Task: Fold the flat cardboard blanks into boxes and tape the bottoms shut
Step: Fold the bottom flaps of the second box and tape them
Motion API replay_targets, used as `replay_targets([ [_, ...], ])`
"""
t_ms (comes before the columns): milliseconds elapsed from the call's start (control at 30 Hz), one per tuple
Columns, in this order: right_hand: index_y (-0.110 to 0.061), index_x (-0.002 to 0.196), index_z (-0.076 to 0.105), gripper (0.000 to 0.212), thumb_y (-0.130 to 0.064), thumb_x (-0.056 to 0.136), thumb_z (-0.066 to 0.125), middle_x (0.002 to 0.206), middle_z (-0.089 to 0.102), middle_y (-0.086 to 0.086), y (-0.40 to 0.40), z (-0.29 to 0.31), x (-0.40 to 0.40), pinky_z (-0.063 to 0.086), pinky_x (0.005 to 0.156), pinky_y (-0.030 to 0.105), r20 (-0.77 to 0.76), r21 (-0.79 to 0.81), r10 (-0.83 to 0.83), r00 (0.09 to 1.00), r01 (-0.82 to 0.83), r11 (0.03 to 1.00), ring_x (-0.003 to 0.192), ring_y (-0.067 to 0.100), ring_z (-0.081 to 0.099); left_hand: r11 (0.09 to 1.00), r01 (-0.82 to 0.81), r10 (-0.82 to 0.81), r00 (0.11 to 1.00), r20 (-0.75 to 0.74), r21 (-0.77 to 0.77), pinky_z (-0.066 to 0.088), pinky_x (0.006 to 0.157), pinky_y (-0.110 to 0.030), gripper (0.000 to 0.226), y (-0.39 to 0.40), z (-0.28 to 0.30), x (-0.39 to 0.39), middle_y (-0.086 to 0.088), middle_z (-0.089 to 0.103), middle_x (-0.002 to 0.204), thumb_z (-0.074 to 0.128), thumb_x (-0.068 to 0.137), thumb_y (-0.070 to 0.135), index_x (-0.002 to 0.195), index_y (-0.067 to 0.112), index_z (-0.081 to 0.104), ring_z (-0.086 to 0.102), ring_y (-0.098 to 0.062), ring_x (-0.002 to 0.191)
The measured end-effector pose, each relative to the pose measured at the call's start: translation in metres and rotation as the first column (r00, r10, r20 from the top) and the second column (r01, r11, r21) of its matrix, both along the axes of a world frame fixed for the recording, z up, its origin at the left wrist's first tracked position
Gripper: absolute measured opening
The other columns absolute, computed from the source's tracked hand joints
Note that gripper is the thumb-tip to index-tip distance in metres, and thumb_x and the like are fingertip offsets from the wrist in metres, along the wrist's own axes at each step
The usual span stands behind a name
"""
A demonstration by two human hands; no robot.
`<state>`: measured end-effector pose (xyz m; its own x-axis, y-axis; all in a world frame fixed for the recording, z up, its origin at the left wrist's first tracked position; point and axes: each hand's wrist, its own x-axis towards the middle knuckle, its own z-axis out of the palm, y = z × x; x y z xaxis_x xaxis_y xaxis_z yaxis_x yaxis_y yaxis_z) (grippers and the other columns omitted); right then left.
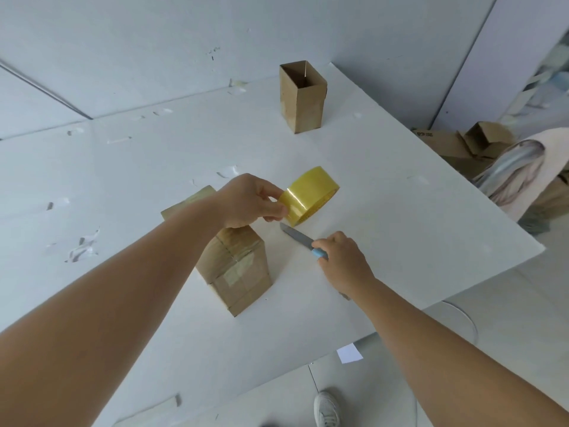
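Note:
A cardboard box stands upside down on the white table, its bottom flaps covered with clear tape. My left hand is above it and grips a yellow roll of tape by its near edge. My right hand holds the blue handle of a knife whose grey blade points toward the roll and lies low over the table. A second folded box stands upright and open-topped at the far side of the table.
Scraps of tape are stuck on the table's left half. More cardboard boxes and blanks lie on the floor past the right edge. A white shoe shows below the near edge.

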<state>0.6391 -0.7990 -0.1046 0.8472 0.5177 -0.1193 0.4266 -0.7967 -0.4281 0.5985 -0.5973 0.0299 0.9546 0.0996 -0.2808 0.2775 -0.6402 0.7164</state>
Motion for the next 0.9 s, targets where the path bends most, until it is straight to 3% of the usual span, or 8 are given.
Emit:
replay_targets([
  [100,-0.024,0.131,0.051,0.040,-0.011,0.095,0.041,0.114,0.049,0.008,0.004,0.004,0.002,0.045,0.081,0.033,0.035,-0.035,0.018,0.999,-0.016,0.999,0.104,0.026,0.048,1.000,-0.018,0.018,1.000,0.012,-0.017,0.050,0.082,-0.025,0.011,0.000,-0.001,0.000,0.003,0.074,0.078,0.073,0.081,0.025,0.086,0.034,0.075,0.065,-0.001,0.072],
  [267,-0.028,0.130,0.048,0.037,-0.018,0.096,0.037,0.097,0.048,0.002,-0.008,0.027,-0.007,0.041,0.070,0.028,0.006,0.069,0.031,0.999,-0.032,0.997,0.083,0.022,0.054,1.000,-0.012,0.012,1.000,0.028,-0.008,0.049,0.079,-0.021,0.013,0.000,-0.003,0.000,0.005,0.072,0.074,0.072,0.080,0.025,0.081,0.038,0.073,0.064,-0.001,0.070],
  [400,-0.029,0.120,0.054,0.031,-0.018,0.092,0.043,0.088,0.052,-0.005,-0.023,0.054,-0.023,0.035,0.066,0.025,0.008,0.088,0.080,0.997,-0.081,0.993,0.076,0.017,0.049,1.000,-0.014,0.015,0.999,0.033,-0.013,0.043,0.056,-0.006,0.013,0.001,-0.001,0.000,0.013,0.068,0.064,0.072,0.081,0.026,0.079,0.039,0.072,0.059,0.006,0.061],
  [533,-0.030,0.107,0.052,0.024,-0.016,0.087,0.048,0.082,0.065,-0.008,-0.037,0.082,-0.042,0.043,0.059,0.026,-0.020,0.093,0.090,0.996,-0.088,0.992,0.069,0.020,0.057,1.000,-0.009,0.009,0.999,0.040,0.005,0.038,0.047,-0.006,0.013,0.000,-0.002,0.000,0.017,0.064,0.057,0.072,0.081,0.027,0.076,0.040,0.072,0.055,0.008,0.055],
  [633,-0.039,0.117,0.052,0.035,-0.018,0.089,0.047,0.073,0.061,-0.007,-0.041,0.100,-0.056,0.047,0.058,0.030,0.008,0.144,0.089,0.996,-0.090,0.986,0.062,0.015,0.055,1.000,-0.003,0.003,0.999,0.049,0.013,0.039,0.048,-0.006,0.016,-0.001,-0.002,0.000,0.019,0.062,0.054,0.071,0.080,0.028,0.072,0.041,0.071,0.054,0.008,0.054],
  [900,-0.048,0.134,0.043,0.050,-0.022,0.092,0.040,0.051,0.035,-0.010,-0.030,0.136,-0.073,0.026,0.051,0.024,0.233,0.023,0.123,0.965,-0.132,0.991,0.050,0.008,0.037,1.000,0.011,-0.012,0.997,0.073,0.021,0.043,0.057,-0.015,0.012,0.002,-0.005,0.002,0.018,0.063,0.055,0.073,0.079,0.030,0.072,0.040,0.071,0.055,0.006,0.055],
])
